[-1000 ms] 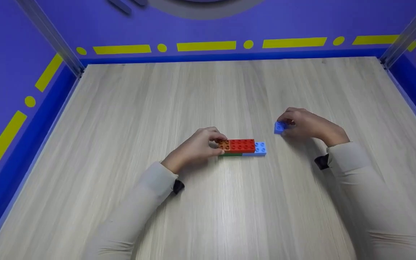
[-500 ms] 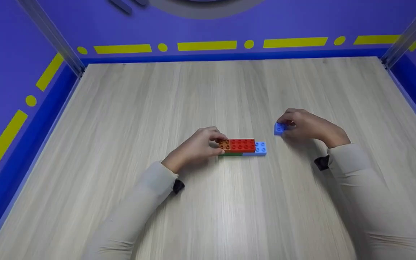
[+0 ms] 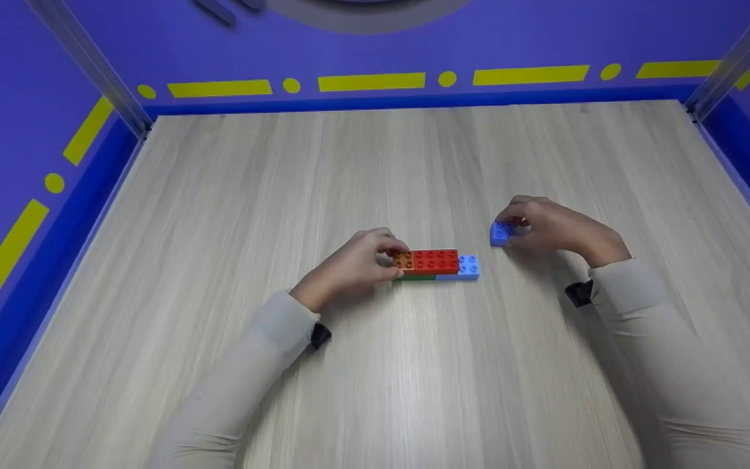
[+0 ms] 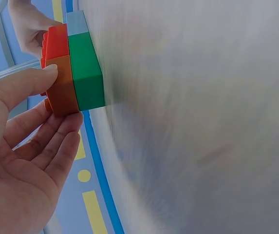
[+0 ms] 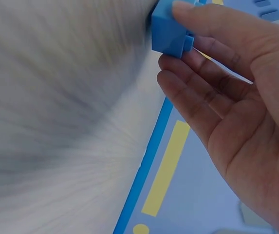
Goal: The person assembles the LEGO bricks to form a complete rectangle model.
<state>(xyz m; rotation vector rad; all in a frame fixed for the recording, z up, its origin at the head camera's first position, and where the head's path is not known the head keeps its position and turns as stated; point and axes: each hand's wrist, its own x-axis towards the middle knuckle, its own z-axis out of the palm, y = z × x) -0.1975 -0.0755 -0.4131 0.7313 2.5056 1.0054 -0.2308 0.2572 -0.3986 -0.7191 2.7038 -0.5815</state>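
Observation:
Near the table's middle lies a two-layer row of toy building bricks. An orange brick (image 3: 404,261) and a red brick (image 3: 437,261) form its top, above a green brick (image 4: 87,73) and a light blue brick (image 3: 469,267) whose studs show at the right end. My left hand (image 3: 362,260) pinches the orange brick between thumb and fingers at the row's left end. Right of the row, apart from it, my right hand (image 3: 547,225) pinches a blue brick (image 3: 499,234) at table level. In the right wrist view its studs face the palm, and the thumb covers part of it.
The bricks stand on a pale wood-grain table (image 3: 349,169). Purple-blue walls (image 3: 375,52) with yellow dashes and dots enclose its back and sides. Metal posts (image 3: 92,65) rise at the back corners.
My right hand has shifted the blue brick slightly left and a little toward me. The left hand and the brick row look unchanged.

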